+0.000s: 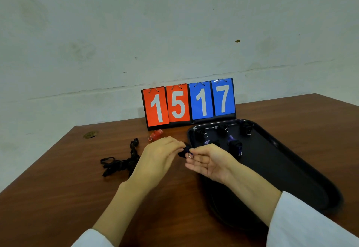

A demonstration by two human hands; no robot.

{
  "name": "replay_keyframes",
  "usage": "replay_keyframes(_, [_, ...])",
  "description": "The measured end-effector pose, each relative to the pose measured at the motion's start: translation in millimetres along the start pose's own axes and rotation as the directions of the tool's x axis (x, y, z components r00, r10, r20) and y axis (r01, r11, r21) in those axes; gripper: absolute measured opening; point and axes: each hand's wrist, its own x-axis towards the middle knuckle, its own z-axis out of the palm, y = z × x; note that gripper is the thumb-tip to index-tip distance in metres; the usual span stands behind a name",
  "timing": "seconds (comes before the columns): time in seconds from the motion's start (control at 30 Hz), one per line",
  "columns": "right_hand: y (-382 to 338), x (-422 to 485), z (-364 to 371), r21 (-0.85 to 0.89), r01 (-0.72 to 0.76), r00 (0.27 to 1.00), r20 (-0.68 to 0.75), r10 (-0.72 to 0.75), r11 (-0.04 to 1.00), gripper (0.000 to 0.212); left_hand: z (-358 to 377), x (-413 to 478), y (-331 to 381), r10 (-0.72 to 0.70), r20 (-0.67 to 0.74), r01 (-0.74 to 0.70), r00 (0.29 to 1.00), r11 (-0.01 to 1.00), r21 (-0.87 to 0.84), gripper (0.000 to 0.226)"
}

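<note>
Head view is showing me both hands meeting over the table (58, 198), just off the left rim of the black tray (281, 159). My left hand (161, 157) is curling its fingers down and pinching the wrapped whistle (184, 151), a small dark bundle bound in black cord, by its left side. My right hand (209, 164) is lying palm up, thumb and forefinger closing on the bundle's right end where the metal ring (190, 156) is hanging, while the other fingers are lying loosely spread beneath, holding nothing. The bundle is sitting between the two sets of fingertips, lifted clear of the wood. Five similar dark bundles (223, 129) are lying at the tray's far end. A loose heap of black lanyards (120, 163) and a red whistle (155, 135) are lying left of my hands, with the scoreboard (188, 102) reading 15 17 standing behind.
</note>
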Motion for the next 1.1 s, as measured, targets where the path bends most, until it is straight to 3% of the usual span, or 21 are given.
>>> replay_keyframes(0.1, [-1.1,-2.7,1.7,-0.052,0.077,0.997,-0.019,-0.078,0.996,0.010,-0.9,-0.1,2.8,-0.035,-0.059,0.039,0.998,0.997,0.071,0.017])
replay_keyframes(0.17, [-2.6,-6.2,5.1,-0.198,0.194,0.978,-0.042,-0.206,0.961,0.004,0.7,1.5,3.6,-0.039,-0.076,0.047,0.996,0.992,0.119,0.012])
replay_keyframes(0.3, [1.9,-8.4,9.5,-0.544,0.342,0.899,-0.050,-0.436,0.767,0.020,8.9,0.2,4.6,0.019,-0.016,-0.016,1.000,0.987,0.160,0.021])
replay_keyframes(0.43, [6.1,-10.7,11.4,-0.641,0.361,0.889,0.016,-0.459,0.678,0.023,10.8,-0.3,9.4,-0.031,-0.074,0.041,0.997,0.989,0.140,0.023])
replay_keyframes(0.6, [-10.4,-17.5,2.5,-0.624,0.322,0.919,0.025,-0.394,0.712,0.031,12.6,7.2,22.3,-0.185,-0.074,0.181,0.980,0.982,-0.058,0.025])
replay_keyframes(0.7, [-30.9,-23.2,-27.5,-0.683,0.312,0.894,-0.025,-0.448,0.660,0.033,16.4,20.3,40.5,-0.220,-0.006,0.215,0.975,0.959,-0.183,0.033])
replay_keyframes(0.83, [-61.3,-20.4,-90.6,-0.818,0.188,0.789,-0.204,-0.580,0.543,0.028,41.0,45.9,58.3,-0.224,0.081,0.231,0.971,0.967,-0.104,0.040])
replay_keyframes(0.93, [-73.0,-17.9,-125.4,-0.911,0.021,0.721,-0.272,-0.637,0.413,0.021,70.6,60.7,61.0,-0.309,0.222,0.321,0.925,0.947,-0.020,0.049])
replay_keyframes(1.0, [-72.0,-14.4,-134.1,-0.941,-0.063,0.705,-0.279,-0.652,0.334,0.018,84.2,62.1,56.1,-0.342,0.338,0.344,0.877,0.937,0.057,0.054])
replay_keyframes(1.1, [-69.5,-12.8,-136.5,-0.961,-0.129,0.699,-0.264,-0.665,0.245,0.019,93.9,58.8,48.6,-0.365,0.396,0.359,0.843,0.929,0.092,0.053])
